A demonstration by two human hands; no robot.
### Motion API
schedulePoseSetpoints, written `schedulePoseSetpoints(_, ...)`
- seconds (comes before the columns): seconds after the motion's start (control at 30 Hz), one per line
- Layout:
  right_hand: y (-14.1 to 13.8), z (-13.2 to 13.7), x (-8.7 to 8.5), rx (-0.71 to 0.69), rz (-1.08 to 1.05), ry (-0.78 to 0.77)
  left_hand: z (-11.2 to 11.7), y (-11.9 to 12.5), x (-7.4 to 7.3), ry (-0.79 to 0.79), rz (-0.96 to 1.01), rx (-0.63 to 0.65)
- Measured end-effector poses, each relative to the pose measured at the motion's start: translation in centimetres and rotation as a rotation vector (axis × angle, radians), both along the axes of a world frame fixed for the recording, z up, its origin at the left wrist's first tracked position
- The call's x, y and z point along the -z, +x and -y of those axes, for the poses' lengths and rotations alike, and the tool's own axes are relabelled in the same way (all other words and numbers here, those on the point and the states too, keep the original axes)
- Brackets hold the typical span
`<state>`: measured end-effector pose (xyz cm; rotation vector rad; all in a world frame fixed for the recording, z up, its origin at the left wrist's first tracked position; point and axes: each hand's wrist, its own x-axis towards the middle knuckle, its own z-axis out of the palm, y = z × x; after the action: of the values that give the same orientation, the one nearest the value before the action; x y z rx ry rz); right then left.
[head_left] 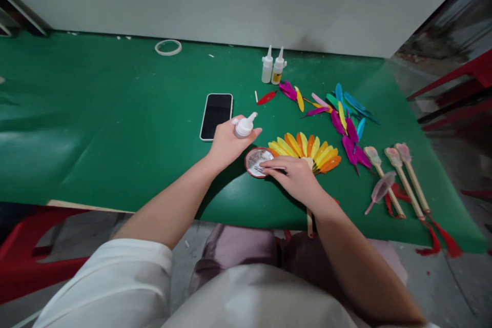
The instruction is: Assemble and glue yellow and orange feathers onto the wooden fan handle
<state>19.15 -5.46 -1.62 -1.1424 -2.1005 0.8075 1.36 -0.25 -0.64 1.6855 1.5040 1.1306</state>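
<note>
My left hand (230, 142) is wrapped round a small white glue bottle (244, 127), its nozzle pointing up and to the right. Just to the right, my right hand (295, 177) pinches a thin, pale stick-like tool (273, 167) with its tip in a small red-rimmed dish (250, 169). Whitish material covers the dish's inside. Behind my right hand lies a feather fan (305, 146) of yellow and orange feathers; its wooden handle (309, 223) shows below my wrist, and the hand hides part of it.
A phone (217, 113) lies beside my left hand. Two more glue bottles (272, 69) stand at the back. Loose coloured feathers (349, 138) spread to the right. Several wooden handles (407, 179) with red tassels lie near the right edge. A white ring (168, 53) lies back left.
</note>
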Motion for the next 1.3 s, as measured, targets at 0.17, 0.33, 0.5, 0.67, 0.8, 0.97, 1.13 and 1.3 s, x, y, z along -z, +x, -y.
schedulePoseSetpoints(0.17, 0.0, 0.0, 0.0, -0.001, -0.009, 0.019, 0.0, 0.0, 0.1, 0.006, -0.006, 0.001)
schedulePoseSetpoints(0.33, 0.3, 0.0, -0.4, 0.061, -0.069, -0.03, 0.0, -0.1, 0.2, 0.019, -0.025, 0.007)
schedulePoseSetpoints(0.5, 0.7, -0.2, -0.6, 0.127, -0.148, -0.108, 0.0, 0.0, 0.1, 0.016, -0.014, 0.042)
schedulePoseSetpoints(0.67, 1.0, -0.4, -0.8, 0.193, -0.235, -0.211, 0.1, 0.1, -0.4, -0.195, 0.201, 0.277)
schedulePoseSetpoints(0.8, 1.2, -0.5, -1.0, 0.23, -0.33, -0.271, 0.1, -0.2, -0.7, -0.388, 0.285, 0.433)
schedulePoseSetpoints(0.97, 1.5, -0.6, -1.1, 0.248, -0.388, -0.308, 0.1, -0.5, -0.5, -0.46, 0.28, 0.52)
schedulePoseSetpoints(1.13, 1.4, -0.7, -1.2, 0.263, -0.411, -0.309, 0.1, -0.4, -0.4, -0.515, 0.336, 0.527)
schedulePoseSetpoints(1.3, 1.7, -0.6, -1.3, 0.272, -0.422, -0.316, 0.1, -0.3, -0.5, -0.541, 0.354, 0.496)
